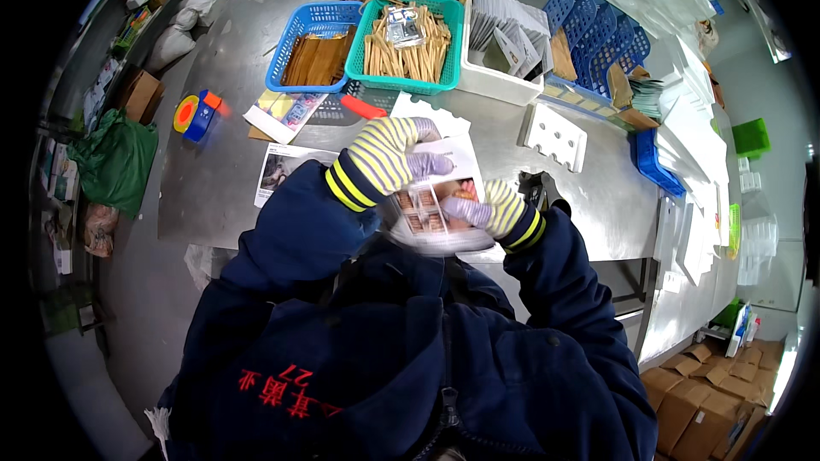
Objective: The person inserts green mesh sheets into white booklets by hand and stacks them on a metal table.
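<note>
Both my hands wear striped yellow-and-pale knit gloves and work together in front of my chest at the table's near edge. My left hand (397,154) is closed at the upper left of a white printed card package (427,209) with photos on it. The lower part of the package is smeared by motion. On its right side, my right hand (491,209) grips it with the thumb across the printed face. A white cut-out card (461,149) shows just beyond the fingers; whether it belongs to the package I cannot tell. Beside my left cuff lies a printed sheet (272,172).
Along the back stand a blue basket (275,68) of brown strips, a green basket (457,34) of tan sticks and a white bin (500,85) of cards. A blue rack (589,21), white holed plate (555,137), red-handled tool (363,107) and blue tape dispenser (198,115) surround my workspace.
</note>
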Demonstrator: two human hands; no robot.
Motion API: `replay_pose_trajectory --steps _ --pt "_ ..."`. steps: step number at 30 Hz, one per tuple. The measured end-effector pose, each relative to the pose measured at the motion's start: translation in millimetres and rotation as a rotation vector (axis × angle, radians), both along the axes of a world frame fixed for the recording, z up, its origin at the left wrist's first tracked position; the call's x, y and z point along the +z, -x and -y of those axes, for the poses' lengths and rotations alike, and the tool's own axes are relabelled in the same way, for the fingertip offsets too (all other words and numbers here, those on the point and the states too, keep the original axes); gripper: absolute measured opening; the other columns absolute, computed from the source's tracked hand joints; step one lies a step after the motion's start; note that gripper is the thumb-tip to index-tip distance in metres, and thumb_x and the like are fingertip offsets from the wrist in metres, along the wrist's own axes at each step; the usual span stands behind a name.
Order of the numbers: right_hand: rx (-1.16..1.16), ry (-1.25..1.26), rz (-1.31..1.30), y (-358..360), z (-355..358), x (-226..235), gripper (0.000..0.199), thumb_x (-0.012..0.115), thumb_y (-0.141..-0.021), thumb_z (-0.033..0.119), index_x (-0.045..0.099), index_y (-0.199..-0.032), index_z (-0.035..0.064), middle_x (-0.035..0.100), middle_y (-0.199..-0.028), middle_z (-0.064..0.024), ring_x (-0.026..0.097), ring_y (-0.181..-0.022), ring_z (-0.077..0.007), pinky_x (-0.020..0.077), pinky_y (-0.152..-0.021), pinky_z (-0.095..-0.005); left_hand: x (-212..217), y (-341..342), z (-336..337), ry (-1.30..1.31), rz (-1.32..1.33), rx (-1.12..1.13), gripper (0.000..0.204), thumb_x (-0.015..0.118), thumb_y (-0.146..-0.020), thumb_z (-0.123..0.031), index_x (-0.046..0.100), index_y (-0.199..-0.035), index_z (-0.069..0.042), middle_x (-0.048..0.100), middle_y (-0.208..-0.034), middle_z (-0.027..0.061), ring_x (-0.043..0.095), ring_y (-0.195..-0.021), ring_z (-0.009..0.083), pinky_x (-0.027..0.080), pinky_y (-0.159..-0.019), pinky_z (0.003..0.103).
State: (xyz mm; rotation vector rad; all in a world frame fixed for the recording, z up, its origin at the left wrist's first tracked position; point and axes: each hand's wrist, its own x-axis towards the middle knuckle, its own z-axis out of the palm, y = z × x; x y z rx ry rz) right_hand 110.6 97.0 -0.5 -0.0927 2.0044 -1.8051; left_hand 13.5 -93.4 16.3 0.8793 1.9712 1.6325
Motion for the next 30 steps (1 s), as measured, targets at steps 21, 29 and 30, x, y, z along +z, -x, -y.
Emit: replay_pose_trajectory --steps 21,29,30 --pt "-0.136 -0.820 -0.861 -42 4 -43 0.055 0.061 -0.077 0.019 0.043 -0.125 -0.0007 0.049 -0.121 -0.0225 0.048 -0.113 -0.0382 0.0391 -0.094 -0.0438 -55 14 -15 0.089 0.027 0.103 0.027 0.060 -0.088 -0.023 0.062 -0.100 0.001 0.065 -0.091 0.0093 0.058 -0.084 0.0147 0.046 -0.075 0.027" --pt "-0.414 -0.691 -0.670 -22 -30 -56 0.027 0.053 -0.090 0.031 0.059 -0.090 0.0046 0.063 -0.076 -0.0150 0.060 -0.066 -0.0348 0.0472 -0.060 -0.0395 -40 -19 -28 0.164 0.049 0.029 0.036 0.065 -0.084 -0.027 0.061 -0.096 0.007 0.066 -0.086 0.0072 0.056 -0.080 0.0089 0.046 -0.070 0.025" --pt "-0.315 -1.075 -1.191 -15 -52 -61 0.029 0.054 -0.090 0.033 0.060 -0.088 0.0041 0.063 -0.072 -0.0105 0.061 -0.062 -0.0265 0.0476 -0.057 -0.0344 -35 -27 -24 -0.014 0.399 -0.108 0.036 0.067 -0.083 -0.024 0.060 -0.100 0.006 0.066 -0.089 0.0082 0.057 -0.083 0.0100 0.046 -0.073 0.025"
